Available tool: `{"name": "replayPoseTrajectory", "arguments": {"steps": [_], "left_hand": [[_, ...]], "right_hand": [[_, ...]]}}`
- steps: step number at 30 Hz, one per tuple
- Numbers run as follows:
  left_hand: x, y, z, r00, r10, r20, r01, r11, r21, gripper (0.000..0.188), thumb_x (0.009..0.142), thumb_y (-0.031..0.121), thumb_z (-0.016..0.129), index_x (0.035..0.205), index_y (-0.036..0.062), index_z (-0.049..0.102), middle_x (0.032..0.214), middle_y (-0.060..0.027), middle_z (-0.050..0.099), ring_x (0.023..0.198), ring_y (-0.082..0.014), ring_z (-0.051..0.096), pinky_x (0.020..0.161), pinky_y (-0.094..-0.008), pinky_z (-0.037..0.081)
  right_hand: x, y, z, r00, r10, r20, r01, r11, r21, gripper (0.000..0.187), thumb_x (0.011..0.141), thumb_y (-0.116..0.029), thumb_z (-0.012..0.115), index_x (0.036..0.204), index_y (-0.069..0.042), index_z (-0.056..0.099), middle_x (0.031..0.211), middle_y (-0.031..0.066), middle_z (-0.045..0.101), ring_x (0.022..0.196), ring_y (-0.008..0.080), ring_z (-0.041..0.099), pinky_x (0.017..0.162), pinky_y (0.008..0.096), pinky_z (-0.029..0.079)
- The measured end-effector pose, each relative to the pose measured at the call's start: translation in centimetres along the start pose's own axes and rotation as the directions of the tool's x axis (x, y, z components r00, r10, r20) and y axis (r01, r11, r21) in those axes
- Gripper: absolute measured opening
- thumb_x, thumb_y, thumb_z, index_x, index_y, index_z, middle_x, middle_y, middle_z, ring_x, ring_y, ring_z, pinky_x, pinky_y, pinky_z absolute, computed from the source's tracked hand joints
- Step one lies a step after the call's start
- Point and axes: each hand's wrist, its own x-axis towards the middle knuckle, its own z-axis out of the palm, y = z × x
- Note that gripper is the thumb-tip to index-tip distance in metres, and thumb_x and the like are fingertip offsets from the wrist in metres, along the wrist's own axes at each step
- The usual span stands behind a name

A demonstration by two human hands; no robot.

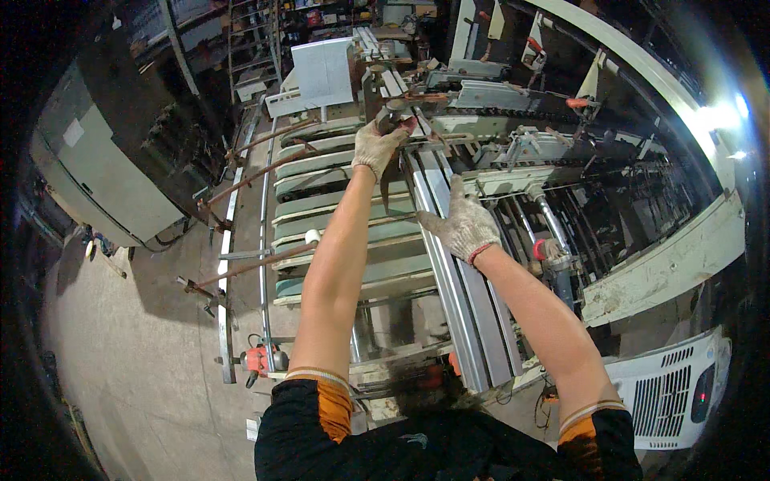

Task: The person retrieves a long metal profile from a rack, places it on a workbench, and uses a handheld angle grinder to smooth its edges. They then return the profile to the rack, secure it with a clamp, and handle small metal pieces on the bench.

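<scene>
Both my hands wear off-white knitted work gloves. My left hand [377,146] reaches far forward, its fingers closed round a dark rounded metal piece [391,118] at the far end of a long metal rail; the piece's exact kind does not show. Nearer to me and to the right, my right hand [465,223] lies open, with thumb and fingers apart, against the grooved metal rail [461,276]. This silvery rail runs from near my body away to the far end. A narrow dark blade-like strip [385,188] hangs below my left hand.
Pale parallel slats [321,210] lie left of the rail, with rusty clamp bars [265,172] jutting out. An orange power tool [263,358] sits at the frame's near left corner. A large pale machine frame [666,272] curves along the right. A grey cabinet [104,172] stands left.
</scene>
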Motion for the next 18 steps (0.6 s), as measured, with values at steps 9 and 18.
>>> {"name": "replayPoseTrajectory", "arguments": {"steps": [9, 18], "left_hand": [[0.5, -1.6, 0.8, 0.992, -0.059, -0.113, 0.051, 0.996, -0.073, 0.027, 0.084, 0.005, 0.078, 0.109, 0.0013, 0.069, 0.093, -0.0004, 0.071, 0.078, -0.0092, 0.063, 0.07, -0.0269, 0.052], [1.6, -3.0, 0.1, 0.996, -0.028, -0.083, 0.026, 0.999, -0.026, 0.026, 0.09, 0.018, 0.075, 0.108, 0.0014, 0.068, 0.091, 0.0008, 0.07, 0.074, -0.009, 0.059, 0.064, -0.0261, 0.048]], "right_hand": [[-0.5, -0.6, -1.3, 0.98, 0.089, 0.18, -0.094, 0.995, 0.019, 0.111, 0.081, -0.061, 0.065, 0.153, 0.008, 0.017, 0.134, 0.0414, 0.049, 0.123, 0.0472, 0.055, 0.103, 0.0479, 0.046], [-0.5, -0.7, -2.3, 0.961, 0.097, 0.261, -0.124, 0.988, 0.09, 0.114, 0.08, -0.065, 0.065, 0.153, 0.008, 0.016, 0.124, 0.0461, 0.05, 0.114, 0.0505, 0.059, 0.097, 0.0489, 0.05]]}}
